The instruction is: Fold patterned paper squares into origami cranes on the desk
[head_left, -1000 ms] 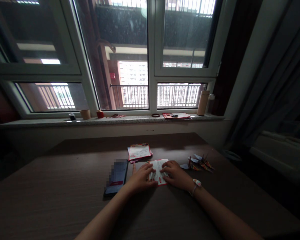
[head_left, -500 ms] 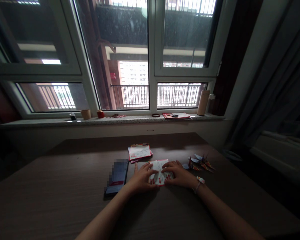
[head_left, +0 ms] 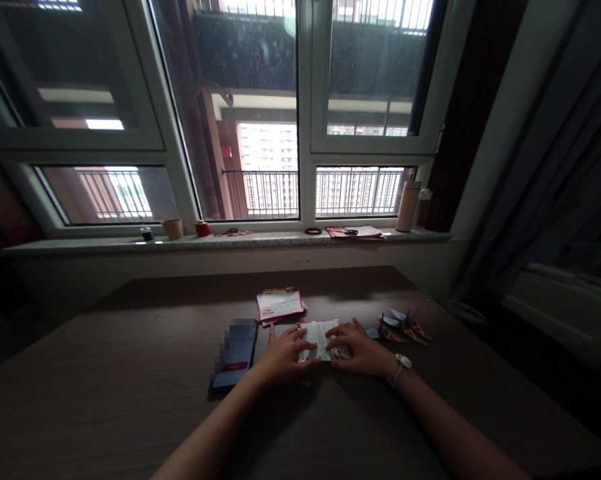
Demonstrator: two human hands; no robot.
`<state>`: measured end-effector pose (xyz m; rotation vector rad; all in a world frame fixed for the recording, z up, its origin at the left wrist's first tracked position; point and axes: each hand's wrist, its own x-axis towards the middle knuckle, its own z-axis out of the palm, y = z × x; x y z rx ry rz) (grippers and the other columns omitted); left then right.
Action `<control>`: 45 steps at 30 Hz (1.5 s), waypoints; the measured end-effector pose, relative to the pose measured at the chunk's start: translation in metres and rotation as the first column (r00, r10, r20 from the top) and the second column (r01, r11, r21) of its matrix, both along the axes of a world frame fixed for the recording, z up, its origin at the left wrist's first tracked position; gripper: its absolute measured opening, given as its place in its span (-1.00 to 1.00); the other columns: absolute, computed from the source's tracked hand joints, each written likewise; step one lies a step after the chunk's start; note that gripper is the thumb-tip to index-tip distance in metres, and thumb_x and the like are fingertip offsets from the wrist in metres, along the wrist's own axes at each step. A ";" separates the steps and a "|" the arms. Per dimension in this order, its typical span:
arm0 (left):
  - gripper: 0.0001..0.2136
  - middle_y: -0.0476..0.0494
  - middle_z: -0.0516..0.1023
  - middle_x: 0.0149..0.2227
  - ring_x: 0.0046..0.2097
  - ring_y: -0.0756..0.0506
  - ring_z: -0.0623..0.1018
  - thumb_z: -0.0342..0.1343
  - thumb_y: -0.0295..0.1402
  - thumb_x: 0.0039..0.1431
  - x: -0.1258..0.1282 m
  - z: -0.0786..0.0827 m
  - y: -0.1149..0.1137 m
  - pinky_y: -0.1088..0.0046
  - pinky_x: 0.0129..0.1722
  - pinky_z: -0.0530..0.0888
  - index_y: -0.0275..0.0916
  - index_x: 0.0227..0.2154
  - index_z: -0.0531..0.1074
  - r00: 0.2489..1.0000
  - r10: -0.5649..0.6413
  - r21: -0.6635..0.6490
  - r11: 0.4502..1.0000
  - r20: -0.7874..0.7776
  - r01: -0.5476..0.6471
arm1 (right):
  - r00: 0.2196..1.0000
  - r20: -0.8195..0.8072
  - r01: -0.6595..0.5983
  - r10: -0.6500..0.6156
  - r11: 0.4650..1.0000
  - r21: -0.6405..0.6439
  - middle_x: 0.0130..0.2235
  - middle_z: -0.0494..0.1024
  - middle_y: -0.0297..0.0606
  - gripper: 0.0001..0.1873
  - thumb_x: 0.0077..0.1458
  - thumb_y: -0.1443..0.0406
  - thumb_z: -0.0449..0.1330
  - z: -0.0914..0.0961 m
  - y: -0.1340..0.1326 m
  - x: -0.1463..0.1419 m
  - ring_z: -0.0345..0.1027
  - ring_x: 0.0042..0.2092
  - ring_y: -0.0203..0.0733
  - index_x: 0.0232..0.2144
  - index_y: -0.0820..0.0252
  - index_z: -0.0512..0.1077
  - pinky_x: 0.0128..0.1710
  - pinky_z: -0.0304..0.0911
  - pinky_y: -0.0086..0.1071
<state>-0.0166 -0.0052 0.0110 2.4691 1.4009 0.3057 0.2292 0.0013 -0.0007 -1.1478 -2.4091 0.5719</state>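
A small white printed sheet of paper (head_left: 319,337) with red marks lies on the table between my hands. My left hand (head_left: 286,353) grips its left side, fingers on top and thumb at the near edge. On the right side, my right hand (head_left: 363,350) holds the sheet in the same way, a bracelet on its wrist. The near edge appears bent up at the thumbs; the parts under my fingers are hidden. To the left of my left hand lies a phone (head_left: 235,357). Folded paper pieces (head_left: 403,327) sit beyond my right hand.
A stack of printed sheets (head_left: 280,303) lies on the dark table (head_left: 130,353) beyond my left hand. On the windowsill (head_left: 280,239) stand a paper cup (head_left: 172,229), a red spool-like item (head_left: 203,229) and a tan bottle (head_left: 409,207), with scissors (head_left: 351,232) on papers.
The sheet's near edge has come up and away from me, so less of its printed lower part shows. Both hands have stayed in nearly the same place.
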 end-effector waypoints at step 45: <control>-0.76 -0.10 0.48 0.14 0.20 -0.21 0.40 0.03 -0.25 0.29 -0.003 -0.013 0.011 -0.26 0.30 -0.17 0.03 -0.06 0.53 0.996 0.071 0.134 0.988 0.046 -0.077 | 0.990 -0.001 0.141 -0.143 0.978 0.155 0.03 0.52 -0.21 -0.70 0.25 0.05 0.08 -0.006 0.002 -0.007 0.32 0.10 -0.07 -0.12 0.04 0.47 0.28 -0.18 0.15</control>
